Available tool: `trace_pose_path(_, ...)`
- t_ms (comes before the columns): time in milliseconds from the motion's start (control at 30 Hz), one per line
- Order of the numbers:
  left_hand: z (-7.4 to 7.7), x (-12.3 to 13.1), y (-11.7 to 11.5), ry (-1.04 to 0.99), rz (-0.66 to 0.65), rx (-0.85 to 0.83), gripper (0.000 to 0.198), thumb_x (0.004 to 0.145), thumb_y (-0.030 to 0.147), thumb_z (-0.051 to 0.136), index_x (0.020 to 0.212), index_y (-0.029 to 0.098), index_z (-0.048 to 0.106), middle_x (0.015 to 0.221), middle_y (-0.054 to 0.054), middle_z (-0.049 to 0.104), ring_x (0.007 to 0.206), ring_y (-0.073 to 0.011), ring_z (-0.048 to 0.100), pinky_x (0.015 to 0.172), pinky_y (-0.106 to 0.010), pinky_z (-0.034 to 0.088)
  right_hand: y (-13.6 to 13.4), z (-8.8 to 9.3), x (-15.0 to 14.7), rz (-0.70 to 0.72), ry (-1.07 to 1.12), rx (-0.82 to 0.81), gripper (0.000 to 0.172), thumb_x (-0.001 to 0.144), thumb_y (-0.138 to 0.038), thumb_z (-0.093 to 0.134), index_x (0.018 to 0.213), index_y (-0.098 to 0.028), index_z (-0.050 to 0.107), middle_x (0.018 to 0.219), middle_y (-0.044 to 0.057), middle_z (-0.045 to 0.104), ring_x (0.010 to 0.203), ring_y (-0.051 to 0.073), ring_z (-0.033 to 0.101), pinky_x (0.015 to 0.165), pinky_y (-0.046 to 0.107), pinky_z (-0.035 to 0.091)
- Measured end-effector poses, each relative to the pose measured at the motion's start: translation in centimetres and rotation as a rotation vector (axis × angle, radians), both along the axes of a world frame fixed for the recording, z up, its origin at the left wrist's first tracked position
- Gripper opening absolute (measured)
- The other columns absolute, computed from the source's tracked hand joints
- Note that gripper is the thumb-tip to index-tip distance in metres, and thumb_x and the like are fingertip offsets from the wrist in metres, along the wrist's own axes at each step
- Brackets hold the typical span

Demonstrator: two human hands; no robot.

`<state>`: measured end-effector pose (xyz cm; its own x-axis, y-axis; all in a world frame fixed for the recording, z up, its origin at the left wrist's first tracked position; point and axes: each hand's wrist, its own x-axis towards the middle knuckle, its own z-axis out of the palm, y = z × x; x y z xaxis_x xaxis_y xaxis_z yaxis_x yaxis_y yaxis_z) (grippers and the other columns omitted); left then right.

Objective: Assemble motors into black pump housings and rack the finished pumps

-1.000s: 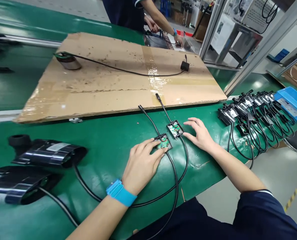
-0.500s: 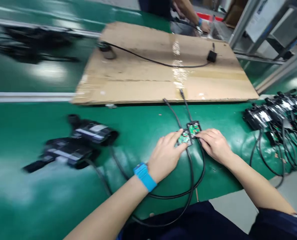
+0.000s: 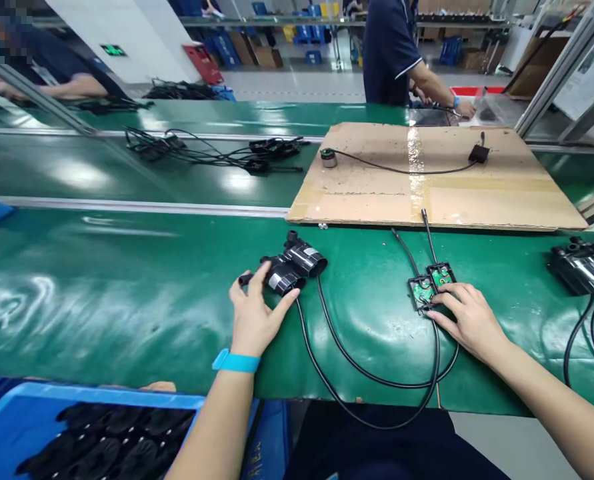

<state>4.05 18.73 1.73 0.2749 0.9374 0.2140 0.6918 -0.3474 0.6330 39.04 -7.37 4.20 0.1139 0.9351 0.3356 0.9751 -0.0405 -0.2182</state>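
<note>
My left hand (image 3: 254,320) reaches over the nearer black cylindrical housing (image 3: 283,277), thumb and fingers spread on either side of it. I cannot tell how firmly it touches. A second black housing (image 3: 305,259) lies right behind. My right hand (image 3: 471,320) has thumb and fingertips closed on the lower right corner of a small black case with a green circuit board (image 3: 421,292). Beside it, touching, sits another open case with a circuit board (image 3: 441,273), partly behind my fingers. Black cables (image 3: 357,363) loop from the housings to the cases, and short leads (image 3: 429,237) stick out beyond them.
A cardboard sheet (image 3: 367,200) at the back carries a small round part (image 3: 329,158) wired to a black block (image 3: 479,154). More housings (image 3: 587,267) lie at right. A blue crate (image 3: 127,390) of black parts stands front left. Co-workers (image 3: 389,53) are across the bench.
My left hand has left the circuit board case and moved left to the black housings. My right hand has shifted to the nearer case. The view has swung left.
</note>
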Motion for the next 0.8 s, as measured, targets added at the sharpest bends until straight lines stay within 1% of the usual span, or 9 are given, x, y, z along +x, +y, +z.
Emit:
trace_pose_path(67,0.2,1.1,1.0,-0.002,-0.06,-0.007,0.079,0.08,0.06,0.07,0.148,0.024,0.05,0.15,-0.02,0.03,0.104,-0.0296,0.067,0.094,-0.054,0.059,-0.9,0.0,-0.3,-0.04,0.006,0.009,0.029,0.102,-0.046,0.056,0.1,-0.021,0.069,0.111,0.011,0.068,0.107,0.028,0.061,0.091,0.043,0.049)
trace_pose_path(133,0.9,2.5,1.9,0.005,-0.162,0.041,0.072,0.08,0.06,0.07,0.143,0.025,0.057,0.145,-0.017,0.033,0.116,-0.0324,0.062,0.096,-0.053,0.059,-2.3,0.0,-0.6,-0.086,0.02,0.021,0.027,0.102,-0.045,0.056,0.098,-0.02,0.068,0.109,0.01,0.069,0.106,0.027,0.061,0.091,0.042,0.048)
trace_pose_path(200,1.5,4.4,2.7,0.023,-0.295,0.116,0.069,0.081,0.06,0.07,0.14,0.026,0.06,0.141,-0.015,0.036,0.134,-0.0363,0.048,0.105,-0.053,0.054,-3.9,0.0,-1.0,-0.144,0.04,0.035,0.025,0.102,-0.043,0.057,0.098,-0.021,0.067,0.108,0.01,0.069,0.106,0.027,0.061,0.093,0.042,0.048)
trace_pose_path(267,1.9,6.9,3.2,0.053,-0.425,0.145,0.066,0.083,0.059,0.07,0.14,0.027,0.06,0.139,-0.014,0.037,0.14,-0.0366,0.041,0.113,-0.055,0.048,-5.7,-0.1,-1.1,-0.215,0.049,0.054,0.022,0.102,-0.041,0.058,0.098,-0.021,0.066,0.108,0.01,0.069,0.108,0.027,0.061,0.093,0.042,0.048)
trace_pose_path(400,2.4,12.9,2.3,0.134,-0.644,0.138,0.058,0.083,0.056,0.07,0.135,0.031,0.065,0.145,-0.012,0.035,0.145,-0.0378,0.037,0.124,-0.059,0.031,-9.7,-0.6,0.1,-0.349,0.04,0.085,0.019,0.1,-0.039,0.059,0.099,-0.021,0.064,0.108,0.01,0.068,0.109,0.028,0.061,0.094,0.042,0.049)
trace_pose_path(467,2.4,15.3,1.1,0.147,-0.689,0.119,0.059,0.084,0.057,0.069,0.137,0.033,0.063,0.147,-0.011,0.033,0.146,-0.0394,0.036,0.124,-0.06,0.031,-12.1,-0.9,1.4,-0.413,0.028,0.094,0.02,0.101,-0.04,0.058,0.099,-0.021,0.063,0.106,0.009,0.068,0.108,0.028,0.062,0.093,0.042,0.05)
trace_pose_path(633,1.3,17.1,-1.4,0.019,-0.558,0.187,0.06,0.082,0.06,0.069,0.132,0.026,0.066,0.138,-0.015,0.041,0.139,-0.0382,0.043,0.118,-0.058,0.04,-16.1,0.0,3.0,-0.572,-0.155,0.154,0.022,0.101,-0.041,0.058,0.099,-0.021,0.065,0.107,0.01,0.069,0.104,0.03,0.063,0.093,0.046,0.047)
trace_pose_path(700,0.8,17.0,-1.8,-0.013,-0.452,0.225,0.065,0.081,0.062,0.069,0.133,0.023,0.065,0.131,-0.015,0.043,0.136,-0.0383,0.044,0.116,-0.057,0.043,-15.3,0.6,2.0,-0.577,-0.209,0.198,0.024,0.1,-0.042,0.06,0.109,-0.022,0.066,0.117,0.012,0.068,0.108,0.031,0.062,0.099,0.051,0.043)
trace_pose_path(800,0.6,17.0,-2.0,-0.001,-0.334,0.242,0.077,0.081,0.064,0.067,0.145,0.023,0.055,0.128,-0.016,0.039,0.133,-0.0394,0.044,0.114,-0.059,0.043,-11.9,0.6,-1.1,-0.396,-0.079,0.137,0.04,0.096,-0.047,0.064,0.127,-0.021,0.062,0.12,0.012,0.068,0.109,0.031,0.062,0.097,0.048,0.044)
